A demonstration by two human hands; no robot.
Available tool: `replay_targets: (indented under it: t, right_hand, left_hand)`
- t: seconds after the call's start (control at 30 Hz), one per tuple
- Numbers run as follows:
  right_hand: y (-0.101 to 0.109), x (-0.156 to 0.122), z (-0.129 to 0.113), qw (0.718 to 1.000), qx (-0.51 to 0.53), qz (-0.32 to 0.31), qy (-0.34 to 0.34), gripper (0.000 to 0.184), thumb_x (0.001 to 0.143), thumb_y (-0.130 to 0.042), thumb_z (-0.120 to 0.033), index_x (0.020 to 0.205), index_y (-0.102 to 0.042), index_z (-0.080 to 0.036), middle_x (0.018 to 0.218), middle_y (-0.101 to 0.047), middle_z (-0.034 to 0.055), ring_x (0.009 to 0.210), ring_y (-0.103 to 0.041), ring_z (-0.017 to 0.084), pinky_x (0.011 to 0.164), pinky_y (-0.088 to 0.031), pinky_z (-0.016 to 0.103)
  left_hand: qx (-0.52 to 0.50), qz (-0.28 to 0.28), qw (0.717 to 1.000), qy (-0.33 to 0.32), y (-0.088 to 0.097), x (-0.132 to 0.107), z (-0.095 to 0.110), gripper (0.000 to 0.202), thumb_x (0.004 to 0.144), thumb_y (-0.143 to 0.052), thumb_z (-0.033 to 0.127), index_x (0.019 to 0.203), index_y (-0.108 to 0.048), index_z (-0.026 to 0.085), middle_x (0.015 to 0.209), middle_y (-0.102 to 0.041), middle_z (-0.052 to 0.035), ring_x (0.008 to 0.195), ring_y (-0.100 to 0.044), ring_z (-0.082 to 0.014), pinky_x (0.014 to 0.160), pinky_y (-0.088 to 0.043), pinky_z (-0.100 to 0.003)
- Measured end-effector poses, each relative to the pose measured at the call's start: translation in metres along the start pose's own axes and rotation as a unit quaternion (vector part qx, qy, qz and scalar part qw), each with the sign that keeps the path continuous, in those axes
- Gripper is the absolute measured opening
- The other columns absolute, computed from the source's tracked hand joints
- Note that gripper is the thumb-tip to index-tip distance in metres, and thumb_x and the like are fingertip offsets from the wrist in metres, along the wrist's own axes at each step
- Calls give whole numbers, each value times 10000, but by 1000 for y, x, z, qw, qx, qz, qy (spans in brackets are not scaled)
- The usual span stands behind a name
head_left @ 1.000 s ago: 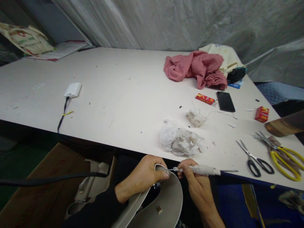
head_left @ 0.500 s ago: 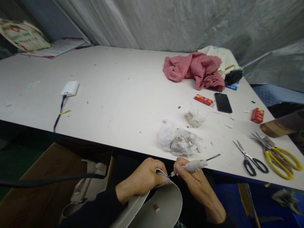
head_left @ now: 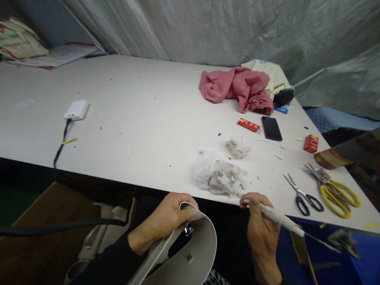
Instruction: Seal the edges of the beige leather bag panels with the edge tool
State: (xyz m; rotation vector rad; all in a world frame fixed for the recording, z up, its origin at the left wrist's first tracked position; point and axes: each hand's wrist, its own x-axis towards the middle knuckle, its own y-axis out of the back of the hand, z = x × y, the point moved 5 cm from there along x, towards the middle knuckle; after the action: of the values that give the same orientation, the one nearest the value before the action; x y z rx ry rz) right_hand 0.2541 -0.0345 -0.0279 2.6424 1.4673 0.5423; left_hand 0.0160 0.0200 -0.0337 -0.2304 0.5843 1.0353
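Your left hand closes its grip on the curved rim of the smooth grey leather flap, just below the white surface's near edge. To its right, your right hand clasps the thin white-wrapped tool. Crumpled white plastic lies just beyond. The small red box's print is unreadable.

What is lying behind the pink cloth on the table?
A cream fabric item shows behind the pink cloth, with a dark bundle beside it. The cloth covers its front part, so its full shape is hidden.
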Motion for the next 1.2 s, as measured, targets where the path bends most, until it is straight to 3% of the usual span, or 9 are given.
replay_targets:
  t: [0.1, 0.47, 0.7, 0.87, 0.97, 1.07, 1.13, 1.2]
  right_hand:
    - [5, 9, -3, 998, -58, 39, 1, 330, 1045, -558, -475, 929, -695, -197, 813, -671, 23, 735, -644, 189, 733, -517, 334]
    - [-12, 18, 0, 996, -57, -44, 56, 231, 1055, -575, -383, 970, -695, -205, 880, -687, 29, 785, -651, 191, 737, -533, 327]
    - [-23, 22, -14, 959, -194, -88, 188, 231, 1067, -569, -367, 955, -695, -210, 877, -720, 42, 812, -678, 205, 763, -499, 331]
    - [-21, 25, -19, 944, -223, -105, 219, 267, 1062, -580, -408, 948, -708, -204, 895, -749, 54, 812, -698, 217, 762, -497, 334]
    - [-12, 18, -25, 961, -174, -64, 204, 200, 1037, -626, -371, 963, -718, -209, 918, -750, 52, 854, -704, 216, 822, -514, 334]
    - [-11, 6, -33, 989, -80, -43, 118, 187, 1046, -599, -346, 962, -712, -223, 879, -725, 36, 826, -686, 204, 784, -523, 322]
    - [-22, -3, -38, 994, 1, -100, 54, 213, 1061, -573, -344, 933, -703, -233, 814, -699, 11, 773, -665, 180, 729, -519, 289]
    - [-38, -11, -45, 981, 63, -185, 18, 248, 1066, -569, -350, 885, -696, -236, 768, -673, -8, 743, -644, 158, 701, -509, 255]
  left_hand:
    - [24, 5, 1000, -14, 5, 0, 2, 149, 717, -726, 306, 756, -746, 163, 637, -630, 15, 601, -491, -134, 578, -353, -244]
    - [-86, 109, 990, -27, 39, -1, -5, 244, 684, -803, 381, 752, -696, 174, 611, -631, 22, 561, -528, -136, 566, -400, -251]
    - [-109, 91, 990, -18, 37, -13, -5, 271, 684, -832, 383, 780, -720, 156, 615, -644, 11, 538, -535, -126, 541, -396, -244]
    - [-107, 80, 991, -32, 37, -12, -11, 257, 709, -811, 374, 787, -717, 148, 624, -633, 7, 546, -525, -117, 545, -385, -236]
    - [-116, 73, 990, -45, 36, -11, -11, 240, 712, -816, 363, 776, -718, 154, 630, -632, 10, 558, -524, -114, 549, -387, -231]
    - [-138, 54, 989, -30, 31, -11, -10, 251, 678, -843, 355, 765, -718, 156, 624, -632, 14, 539, -517, -108, 525, -373, -222]
    - [-154, 29, 988, -13, 27, -11, -10, 280, 651, -864, 364, 754, -714, 152, 606, -634, 13, 513, -509, -103, 511, -363, -220]
    - [-168, 12, 986, -3, 24, -11, -9, 295, 637, -880, 364, 742, -711, 146, 595, -637, 11, 503, -505, -99, 510, -361, -218]
